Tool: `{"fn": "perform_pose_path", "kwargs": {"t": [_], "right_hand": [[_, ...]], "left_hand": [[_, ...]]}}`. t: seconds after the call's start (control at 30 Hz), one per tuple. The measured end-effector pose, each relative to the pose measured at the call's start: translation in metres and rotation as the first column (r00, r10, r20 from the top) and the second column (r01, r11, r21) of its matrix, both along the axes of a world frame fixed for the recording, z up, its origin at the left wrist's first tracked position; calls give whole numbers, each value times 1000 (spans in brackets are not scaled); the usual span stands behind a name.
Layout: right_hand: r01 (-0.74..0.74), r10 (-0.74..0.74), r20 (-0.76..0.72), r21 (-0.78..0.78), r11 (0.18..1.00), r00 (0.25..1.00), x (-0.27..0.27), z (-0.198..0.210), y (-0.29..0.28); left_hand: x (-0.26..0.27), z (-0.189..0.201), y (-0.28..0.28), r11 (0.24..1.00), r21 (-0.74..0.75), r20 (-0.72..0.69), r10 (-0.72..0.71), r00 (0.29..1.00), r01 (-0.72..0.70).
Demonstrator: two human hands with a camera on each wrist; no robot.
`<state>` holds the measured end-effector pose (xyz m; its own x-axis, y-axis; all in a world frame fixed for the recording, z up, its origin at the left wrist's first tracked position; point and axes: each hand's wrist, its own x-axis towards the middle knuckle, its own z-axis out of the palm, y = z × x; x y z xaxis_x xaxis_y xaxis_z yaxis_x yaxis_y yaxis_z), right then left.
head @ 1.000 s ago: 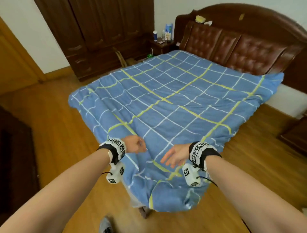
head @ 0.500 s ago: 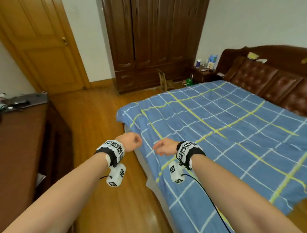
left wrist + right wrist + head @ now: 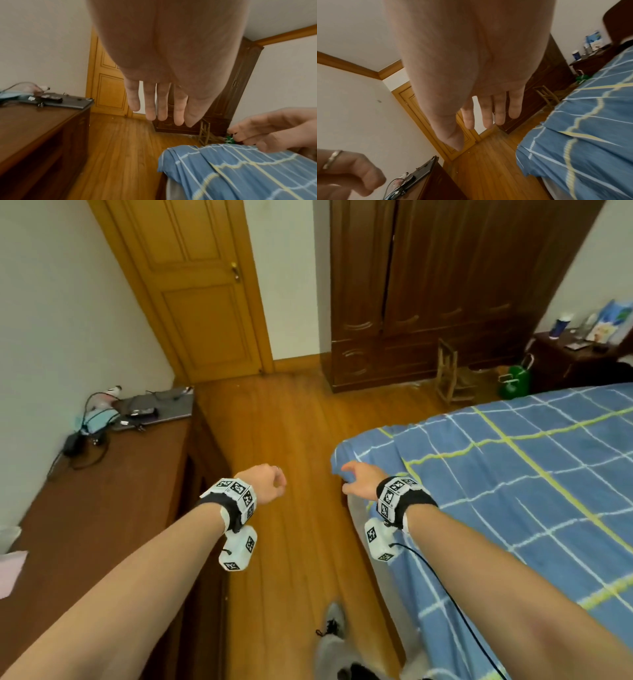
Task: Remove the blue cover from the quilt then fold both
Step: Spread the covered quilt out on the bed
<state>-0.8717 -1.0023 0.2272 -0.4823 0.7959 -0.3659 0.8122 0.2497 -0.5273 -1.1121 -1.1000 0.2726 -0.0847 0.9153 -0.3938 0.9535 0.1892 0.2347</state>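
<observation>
The blue checked cover point(image 3: 513, 474) with the quilt inside lies spread over the bed on the right. Its near-left corner point(image 3: 342, 457) hangs toward the floor and shows too in the left wrist view point(image 3: 171, 155) and the right wrist view point(image 3: 539, 155). My right hand point(image 3: 356, 479) hovers just by that corner, fingers point(image 3: 488, 116) straight and spread, holding nothing. My left hand point(image 3: 272, 482) floats over the wooden floor left of the bed. Its fingers point(image 3: 150, 105) hang relaxed and empty, and the right wrist view shows the left hand point(image 3: 351, 175) loosely curled.
A dark wooden dresser point(image 3: 102, 491) stands on the left, with a laptop point(image 3: 161, 409) and cables on it. A strip of wooden floor point(image 3: 291, 422) runs between dresser and bed. Beyond are a door point(image 3: 195, 292), a wardrobe point(image 3: 445, 285), a small stool point(image 3: 452, 374) and a nightstand point(image 3: 575, 357).
The view has swung left from the bed's foot toward the door. Both hands have left the cover's near edge; the right one is now at the left corner, the left one over the floor.
</observation>
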Motion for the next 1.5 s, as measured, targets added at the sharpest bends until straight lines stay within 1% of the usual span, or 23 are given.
{"fn": "perform_pose_path", "kwargs": {"t": [0.13, 0.23, 0.33, 0.4, 0.5, 0.6, 0.7, 0.8, 0.87, 0.9, 0.97, 1.03, 1.07, 1.13, 1.2, 1.23, 1.27, 1.33, 1.4, 1.43, 1.47, 1.5], "right_hand": [[-5, 3, 74, 34, 999, 997, -52, -1, 124], [-19, 16, 151, 19, 1000, 988, -80, -3, 201], [16, -12, 167, -24, 1000, 986, -107, -7, 284], [51, -47, 171, -23, 998, 984, -126, -14, 343], [140, -128, 202, -47, 989, 971, -152, -28, 427], [249, -227, 224, -76, 965, 948, -172, -43, 512], [453, -421, 241, -95, 887, 875, -178, -45, 587], [604, -562, 258, -123, 787, 786, -176, -40, 647], [693, -651, 258, -125, 710, 713, -170, -29, 674], [734, -692, 260, -123, 668, 673, -165, -25, 686], [783, -735, 287, -101, 614, 614, -154, -14, 711], [818, -766, 311, -73, 571, 562, -138, -14, 738], [843, -787, 321, -72, 534, 526, -130, -17, 752], [887, -830, 325, -79, 455, 454, -116, -26, 785], [908, -858, 300, -97, 408, 417, -100, -43, 827], [910, -859, 300, -107, 401, 414, -93, -52, 853], [906, -856, 299, -108, 409, 422, -84, -62, 879], [896, -846, 297, -140, 421, 443, -74, -70, 932], [868, -825, 272, -179, 463, 496, -56, -61, 992], [869, -826, 268, -155, 470, 495, -46, -59, 1017], [892, -853, 265, -171, 418, 451, -36, -53, 1037], [902, -868, 250, -161, 401, 430, -26, -46, 1053]], "left_hand": [[-78, 6, 121, 998, -62, -19, 10, 1000, -11], [-122, 7, 194, 995, -80, 55, 57, 997, -52], [-164, -1, 273, 994, -100, 118, 51, 992, -39], [-192, -15, 336, 994, -103, 146, 43, 988, -28], [-227, -39, 448, 993, -101, 156, -39, 987, 55], [-254, -55, 574, 986, -75, 175, -136, 975, 151], [-264, -57, 705, 952, -73, 190, -278, 942, 296], [-252, -45, 824, 896, -63, 203, -420, 885, 439], [-229, -36, 888, 849, -55, 210, -505, 837, 526], [-213, -31, 914, 813, -49, 215, -559, 801, 580], [-180, -22, 964, 729, -26, 228, -662, 715, 684], [-150, -18, 1006, 659, -2, 245, -729, 639, 753], [-137, -19, 1027, 628, 2, 256, -752, 607, 778], [-113, -23, 1068, 582, -6, 288, -778, 559, 813], [-94, -28, 1114, 541, -11, 297, -801, 520, 841], [-85, -29, 1139, 533, -21, 280, -809, 516, 846], [-77, -29, 1165, 539, -23, 267, -808, 525, 842], [-65, -27, 1215, 566, -44, 253, -791, 557, 823], [-45, -20, 1269, 551, -61, 199, -811, 551, 833], [-34, -18, 1295, 556, -58, 184, -811, 556, 830], [-22, -20, 1317, 571, -48, 180, -802, 570, 819], [-7, -21, 1335, 577, -42, 177, -799, 575, 816]]}}
